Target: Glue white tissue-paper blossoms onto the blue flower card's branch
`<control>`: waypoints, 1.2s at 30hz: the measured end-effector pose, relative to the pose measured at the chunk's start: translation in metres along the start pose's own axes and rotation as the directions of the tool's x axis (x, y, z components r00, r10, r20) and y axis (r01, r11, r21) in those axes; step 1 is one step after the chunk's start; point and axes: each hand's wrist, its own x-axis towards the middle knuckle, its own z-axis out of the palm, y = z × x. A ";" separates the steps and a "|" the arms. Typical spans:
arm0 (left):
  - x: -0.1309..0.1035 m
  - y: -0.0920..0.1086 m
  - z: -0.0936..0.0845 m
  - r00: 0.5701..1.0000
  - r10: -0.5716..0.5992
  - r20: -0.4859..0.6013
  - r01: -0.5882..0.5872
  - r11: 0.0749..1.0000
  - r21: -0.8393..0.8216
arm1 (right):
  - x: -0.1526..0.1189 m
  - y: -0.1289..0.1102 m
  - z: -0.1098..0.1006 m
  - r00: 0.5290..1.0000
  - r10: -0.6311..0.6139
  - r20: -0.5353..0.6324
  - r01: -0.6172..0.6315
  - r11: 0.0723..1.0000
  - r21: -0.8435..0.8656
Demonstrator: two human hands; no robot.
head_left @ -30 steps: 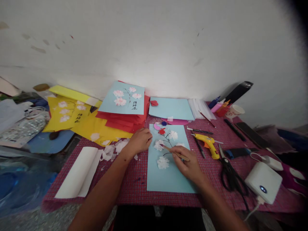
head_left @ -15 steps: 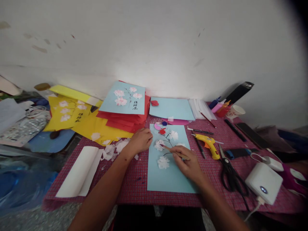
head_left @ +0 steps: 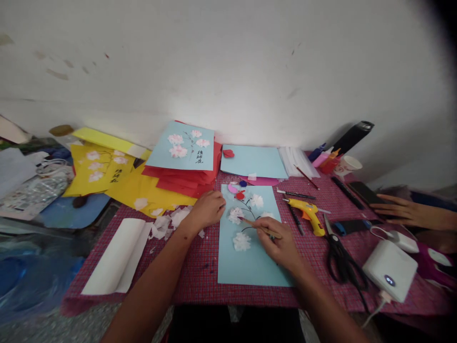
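My right hand is closed around a thin wooden paintbrush. Its reddish tip rests at a white crumpled-paper flower on a light blue sheet. Further white flowers sit around dark painted stems on that sheet, one below and one above; another is partly hidden behind my right hand. Lying at the sheet's left edge, my left hand is curled into a loose fist, with nothing visible in it. Pink, red and dark blue paint blobs are at the sheet's top.
Finished flower cards lie on red paper, left of another blue sheet. White paper scraps and a white roll are left. Rightward are a glue gun, scissors, a white power bank and another person's hand.
Another person's hand has come in from the right and reaches onto the dark phone-like object. My own hands and the paintbrush have barely moved.
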 end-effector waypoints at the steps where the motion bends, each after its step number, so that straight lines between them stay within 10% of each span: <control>1: 0.000 0.000 0.000 1.000 0.004 -0.003 -0.004 1.000 0.000 | 0.000 0.001 0.000 1.000 0.007 -0.011 -0.007 1.000 -0.006; 36: 0.000 0.000 0.000 1.000 0.006 0.014 -0.006 1.000 0.012 | -0.005 0.006 -0.007 0.993 0.093 -0.073 -0.092 0.996 0.012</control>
